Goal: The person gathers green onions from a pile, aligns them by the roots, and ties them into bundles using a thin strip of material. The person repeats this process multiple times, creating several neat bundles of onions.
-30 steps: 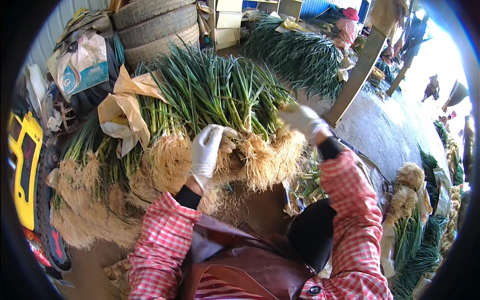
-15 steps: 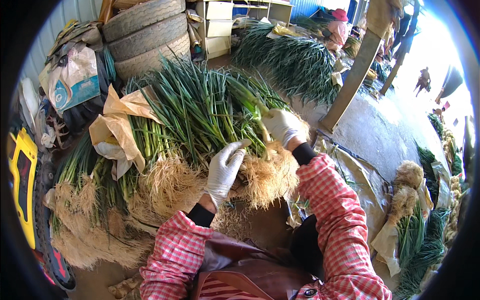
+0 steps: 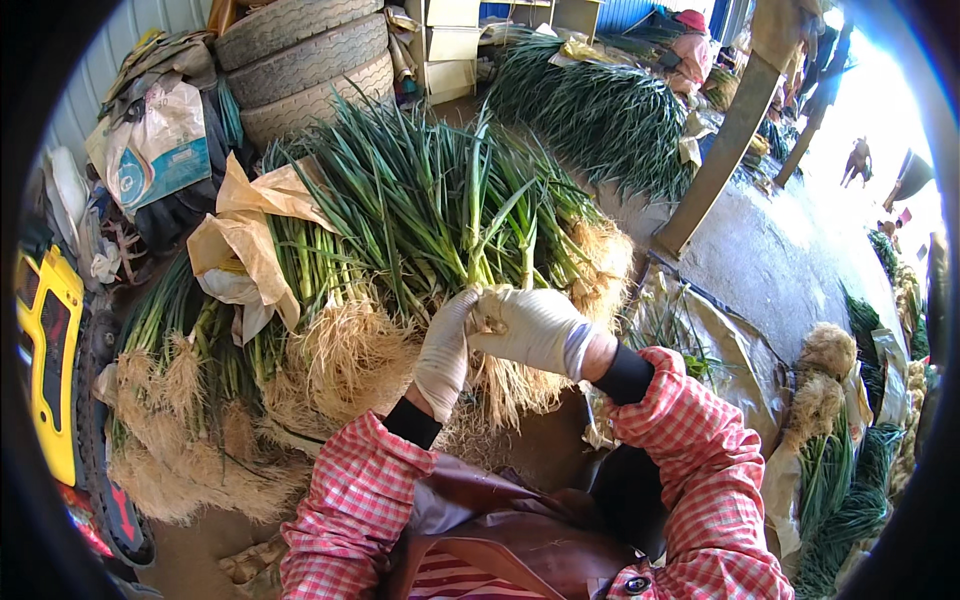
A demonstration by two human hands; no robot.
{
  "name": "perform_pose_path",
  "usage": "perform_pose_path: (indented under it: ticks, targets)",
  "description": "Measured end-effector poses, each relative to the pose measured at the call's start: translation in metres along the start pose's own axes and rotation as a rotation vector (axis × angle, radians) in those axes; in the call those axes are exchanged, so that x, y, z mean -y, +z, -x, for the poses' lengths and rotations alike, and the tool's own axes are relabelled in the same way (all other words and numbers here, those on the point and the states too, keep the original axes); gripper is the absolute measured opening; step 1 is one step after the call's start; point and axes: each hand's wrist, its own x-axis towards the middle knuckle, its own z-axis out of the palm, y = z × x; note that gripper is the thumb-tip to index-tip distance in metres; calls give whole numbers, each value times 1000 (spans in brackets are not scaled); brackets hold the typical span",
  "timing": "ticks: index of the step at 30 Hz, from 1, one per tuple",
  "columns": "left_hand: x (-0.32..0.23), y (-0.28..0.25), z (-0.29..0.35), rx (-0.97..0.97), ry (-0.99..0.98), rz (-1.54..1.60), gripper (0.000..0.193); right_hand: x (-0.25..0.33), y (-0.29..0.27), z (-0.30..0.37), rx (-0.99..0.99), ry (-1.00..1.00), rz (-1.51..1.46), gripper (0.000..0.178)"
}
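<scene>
Both white-gloved hands meet in front of a big heap of green onions (image 3: 400,190) with long green leaves and shaggy tan roots. A single green onion (image 3: 477,265) stands upright out of my fingers, its leaves in front of the heap. My left hand (image 3: 444,350) is closed around its lower end, thumb and fingers pressed together. From the right, my right hand (image 3: 535,330) is closed on the same stalk, its fingertips against the left hand's. The fingers hide the stalk's lower end. Pale roots hang below and behind the hands.
Brown paper (image 3: 245,235) lies over the heap's left part. Stacked tyres (image 3: 310,60) stand behind it. A yellow plastic frame (image 3: 50,360) is at far left. A post (image 3: 720,150) rises at right, near more onion piles (image 3: 600,120). A person (image 3: 692,50) sits behind those.
My right hand has come down and left from the heap's right side with a green onion. My left hand, fingers apart before, has closed on it. The view has shifted slightly.
</scene>
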Motion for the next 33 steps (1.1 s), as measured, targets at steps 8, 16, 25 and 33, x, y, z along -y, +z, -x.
perform_pose_path:
  ticks: [8, 16, 25, 33]
  targets:
    - [-2, 9, 7, 154, -12, -44, 28, -78, -7, -8, 23, 446, -6, 54]
    - [-2, 9, 14, 129, 47, -66, 35, -94, 53, -28, -149, 452, 69, 26]
    - [-4, 10, 29, 153, -60, -140, 30, -111, 20, -24, -515, 304, -622, 47]
    - [9, 21, 36, 115, -97, -131, 20, -57, 36, -30, -174, 387, -1175, 56]
